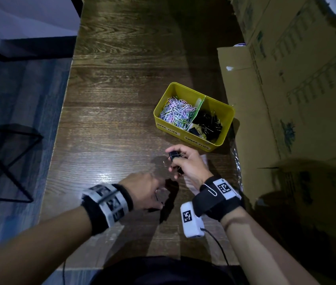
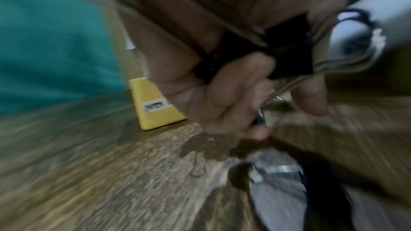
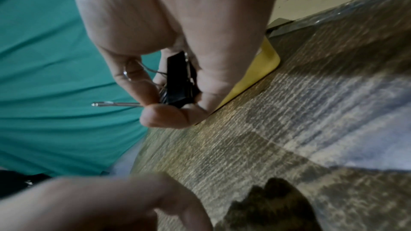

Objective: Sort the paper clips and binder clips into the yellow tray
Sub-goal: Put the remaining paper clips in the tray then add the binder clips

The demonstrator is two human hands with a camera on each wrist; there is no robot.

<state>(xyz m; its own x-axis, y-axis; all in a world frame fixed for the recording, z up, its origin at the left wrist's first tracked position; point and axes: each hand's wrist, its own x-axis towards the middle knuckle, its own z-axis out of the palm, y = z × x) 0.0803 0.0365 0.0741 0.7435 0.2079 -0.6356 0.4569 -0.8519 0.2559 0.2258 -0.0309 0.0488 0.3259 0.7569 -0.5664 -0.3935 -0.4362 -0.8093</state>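
Nearly done, it seems: the yellow tray (image 1: 223, 108) on the bench (image 1: 121, 79) already holds a heap of coloured paper clips (image 1: 176, 112) in its left compartment and black binder clips (image 1: 208, 124) in its right. The right hand (image 1: 185, 161) has its fingers (image 3: 142, 80) curled round black binder clips in hand (image 3: 177, 80), just in front of the tray. The left hand (image 1: 144, 190) also grips a black binder clip with wire handles (its wrist view is blurred). What remains, I judge, is dropping these into the right compartment.
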